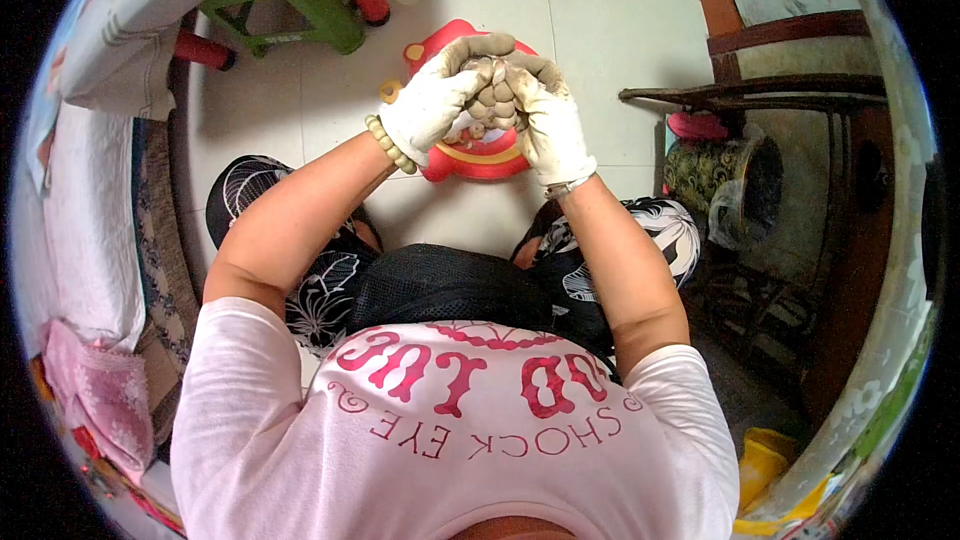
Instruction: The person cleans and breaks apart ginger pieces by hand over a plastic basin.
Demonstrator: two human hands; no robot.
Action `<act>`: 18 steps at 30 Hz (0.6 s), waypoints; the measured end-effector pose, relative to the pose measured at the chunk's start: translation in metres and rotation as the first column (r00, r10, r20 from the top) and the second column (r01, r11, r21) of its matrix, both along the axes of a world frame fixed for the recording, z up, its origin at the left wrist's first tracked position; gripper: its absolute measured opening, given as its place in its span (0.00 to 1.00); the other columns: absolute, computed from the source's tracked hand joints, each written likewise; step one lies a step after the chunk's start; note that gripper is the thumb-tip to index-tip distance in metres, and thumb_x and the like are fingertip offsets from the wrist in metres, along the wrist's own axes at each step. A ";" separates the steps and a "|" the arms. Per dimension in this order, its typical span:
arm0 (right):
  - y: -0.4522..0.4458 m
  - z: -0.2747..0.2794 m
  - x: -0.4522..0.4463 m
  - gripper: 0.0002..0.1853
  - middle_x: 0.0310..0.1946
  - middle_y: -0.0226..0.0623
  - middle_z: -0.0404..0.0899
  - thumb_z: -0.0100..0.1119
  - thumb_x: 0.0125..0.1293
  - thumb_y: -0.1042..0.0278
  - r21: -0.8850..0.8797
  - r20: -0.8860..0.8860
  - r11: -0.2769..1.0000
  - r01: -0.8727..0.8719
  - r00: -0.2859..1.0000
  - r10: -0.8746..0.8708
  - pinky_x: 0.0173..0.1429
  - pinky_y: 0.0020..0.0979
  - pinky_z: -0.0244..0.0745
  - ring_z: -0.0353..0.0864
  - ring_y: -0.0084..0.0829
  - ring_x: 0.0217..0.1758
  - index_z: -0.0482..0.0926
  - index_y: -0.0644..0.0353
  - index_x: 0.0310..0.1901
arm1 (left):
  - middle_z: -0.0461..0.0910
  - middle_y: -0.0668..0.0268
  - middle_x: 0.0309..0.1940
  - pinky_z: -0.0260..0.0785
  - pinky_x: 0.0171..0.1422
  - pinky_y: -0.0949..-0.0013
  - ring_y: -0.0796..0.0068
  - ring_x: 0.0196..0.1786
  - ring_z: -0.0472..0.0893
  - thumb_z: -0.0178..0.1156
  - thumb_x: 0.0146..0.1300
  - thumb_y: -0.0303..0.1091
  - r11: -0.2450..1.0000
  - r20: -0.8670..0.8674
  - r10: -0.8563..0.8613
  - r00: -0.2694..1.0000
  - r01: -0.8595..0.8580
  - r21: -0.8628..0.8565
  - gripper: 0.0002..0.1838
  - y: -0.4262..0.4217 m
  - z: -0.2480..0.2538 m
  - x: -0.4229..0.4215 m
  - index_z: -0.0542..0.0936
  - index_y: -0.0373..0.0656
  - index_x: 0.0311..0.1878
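Both hands wear white gloves with brownish-grey stained or coated fingers. My left hand (430,100), with a pale bead bracelet (389,144) at its wrist, curls in from the left. From the right, my right hand (548,128) bends to meet it, a thin band (570,186) round that wrist. Their fingers are closed together, several curled fingertips bunched in the middle. Whatever lies between them, if anything, is hidden. Directly below the hands is a red plastic piece (482,169) with yellow trim and a cartoon print, partly covered by the gloves.
Pale floor tiles (605,10) spread around the red piece. A green plastic stool (290,5) with red-footed legs beside it stands at upper left. Dark wooden furniture (780,90) and a patterned round item (715,175) are at right. A pink cloth (100,390) hangs at left.
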State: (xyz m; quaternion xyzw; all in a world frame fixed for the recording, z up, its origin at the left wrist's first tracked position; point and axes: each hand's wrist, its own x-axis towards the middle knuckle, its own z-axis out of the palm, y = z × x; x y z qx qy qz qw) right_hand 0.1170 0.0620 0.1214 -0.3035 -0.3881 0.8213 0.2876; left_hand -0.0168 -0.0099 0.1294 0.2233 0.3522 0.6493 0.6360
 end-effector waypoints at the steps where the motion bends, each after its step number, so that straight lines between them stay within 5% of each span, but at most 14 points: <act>1: 0.000 0.000 0.001 0.07 0.27 0.33 0.79 0.51 0.68 0.67 -0.001 0.001 1.000 0.001 1.000 -0.001 0.21 0.20 0.68 0.76 0.20 0.23 0.72 0.59 0.44 | 0.75 0.59 0.46 0.74 0.42 0.72 0.75 0.38 0.78 0.52 0.66 0.30 1.000 0.001 -0.001 1.000 0.001 -0.001 0.23 0.001 -0.003 -0.001 0.61 0.38 0.63; 3: 0.001 -0.001 0.003 0.07 0.26 0.32 0.78 0.52 0.67 0.67 0.010 0.120 1.000 -0.022 0.993 0.021 0.19 0.19 0.67 0.75 0.19 0.22 0.72 0.58 0.44 | 0.75 0.60 0.44 0.74 0.38 0.73 0.75 0.36 0.78 0.52 0.66 0.30 0.985 -0.069 -0.127 0.989 0.118 -0.128 0.20 0.002 -0.009 -0.004 0.64 0.38 0.59; 6: 0.002 -0.019 0.003 0.08 0.26 0.30 0.78 0.52 0.67 0.66 0.020 0.302 0.998 -0.057 0.952 0.049 0.22 0.21 0.69 0.75 0.20 0.23 0.72 0.59 0.44 | 0.76 0.61 0.40 0.73 0.34 0.75 0.76 0.34 0.77 0.53 0.65 0.30 0.960 -0.255 -0.122 0.959 0.049 -0.276 0.17 0.004 -0.036 -0.003 0.66 0.39 0.56; 9: 0.004 -0.030 0.004 0.10 0.29 0.32 0.77 0.52 0.67 0.64 -0.024 0.235 0.993 0.118 0.966 -0.109 0.28 0.22 0.73 0.76 0.21 0.26 0.72 0.60 0.44 | 0.75 0.62 0.37 0.73 0.31 0.75 0.76 0.32 0.77 0.53 0.64 0.29 0.882 -0.139 -0.104 0.985 0.027 -0.470 0.16 0.003 -0.058 -0.008 0.67 0.41 0.55; 11: 0.005 -0.024 0.002 0.14 0.32 0.34 0.73 0.52 0.67 0.64 -0.079 0.223 0.977 0.197 0.959 -0.176 0.37 0.23 0.76 0.74 0.21 0.31 0.71 0.67 0.47 | 0.74 0.62 0.39 0.75 0.39 0.71 0.72 0.38 0.78 0.52 0.65 0.31 0.848 -0.147 -0.149 0.978 0.050 -0.528 0.16 0.008 -0.081 -0.015 0.67 0.43 0.55; 13: 0.008 -0.028 0.005 0.16 0.30 0.33 0.71 0.52 0.67 0.65 -0.244 0.036 0.946 0.215 0.977 -0.212 0.45 0.27 0.77 0.74 0.24 0.36 0.70 0.69 0.48 | 0.73 0.60 0.47 0.73 0.50 0.65 0.67 0.47 0.76 0.48 0.68 0.37 0.905 0.166 0.087 0.982 -0.008 -0.426 0.17 0.009 -0.084 -0.016 0.67 0.44 0.57; 15: 0.004 -0.027 0.006 0.16 0.31 0.34 0.70 0.49 0.67 0.68 -0.246 0.040 0.942 0.227 0.974 -0.224 0.54 0.30 0.75 0.75 0.29 0.41 0.69 0.72 0.50 | 0.77 0.49 0.43 0.75 0.34 0.59 0.58 0.37 0.80 0.35 0.71 0.50 0.917 0.046 -0.144 0.988 0.151 -0.368 0.23 0.007 -0.078 -0.024 0.65 0.44 0.59; 18: 0.000 -0.024 0.008 0.15 0.35 0.37 0.69 0.46 0.67 0.73 -0.262 0.005 0.951 0.162 0.986 -0.166 0.58 0.33 0.74 0.76 0.33 0.44 0.67 0.74 0.52 | 0.77 0.48 0.43 0.75 0.32 0.55 0.54 0.34 0.80 0.28 0.71 0.54 0.848 -0.045 -0.159 0.986 0.113 -0.518 0.28 0.006 -0.056 -0.024 0.63 0.44 0.62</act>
